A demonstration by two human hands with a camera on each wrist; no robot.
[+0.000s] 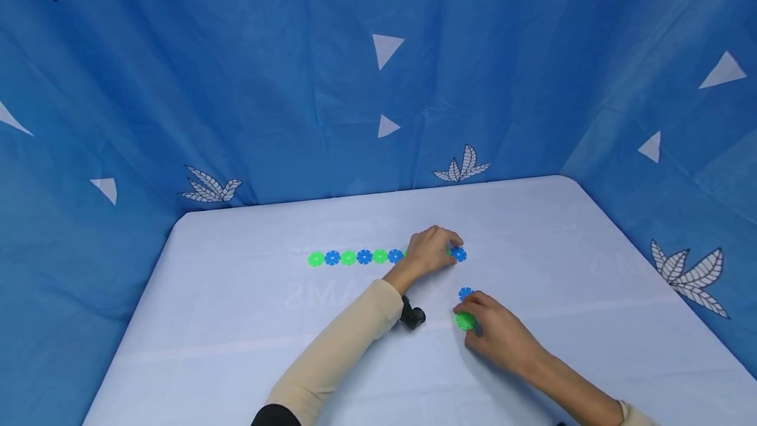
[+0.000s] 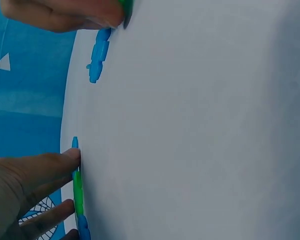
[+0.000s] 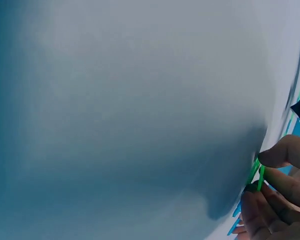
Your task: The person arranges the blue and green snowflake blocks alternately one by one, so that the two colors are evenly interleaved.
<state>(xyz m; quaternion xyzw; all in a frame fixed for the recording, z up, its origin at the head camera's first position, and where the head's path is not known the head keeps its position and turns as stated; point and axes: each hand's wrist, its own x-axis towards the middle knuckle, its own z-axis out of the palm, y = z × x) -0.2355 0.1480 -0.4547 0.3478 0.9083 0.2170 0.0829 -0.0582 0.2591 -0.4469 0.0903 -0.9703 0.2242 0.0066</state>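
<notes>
A row of alternating green and blue flower-shaped discs (image 1: pixel 364 256) lies across the white table, ending at the right in a blue disc (image 1: pixel 459 254). Over that right end is my left hand (image 1: pixel 430 248), covering part of the row. Its extended fingers (image 2: pixel 55 167) touch the discs in the left wrist view. Nearer to me, my right hand (image 1: pixel 499 334) pinches a green disc (image 1: pixel 464 321) between thumb and fingers. In the right wrist view two green edges (image 3: pixel 261 177) show at the fingertips. Just beyond that hand lies a separate blue disc (image 1: pixel 465 293).
A black device (image 1: pixel 412 315) shows at the left wrist, beside the beige sleeve (image 1: pixel 349 340). The white table (image 1: pixel 207 307) reaches back to a blue curtain (image 1: pixel 260 84), which also hangs along both sides.
</notes>
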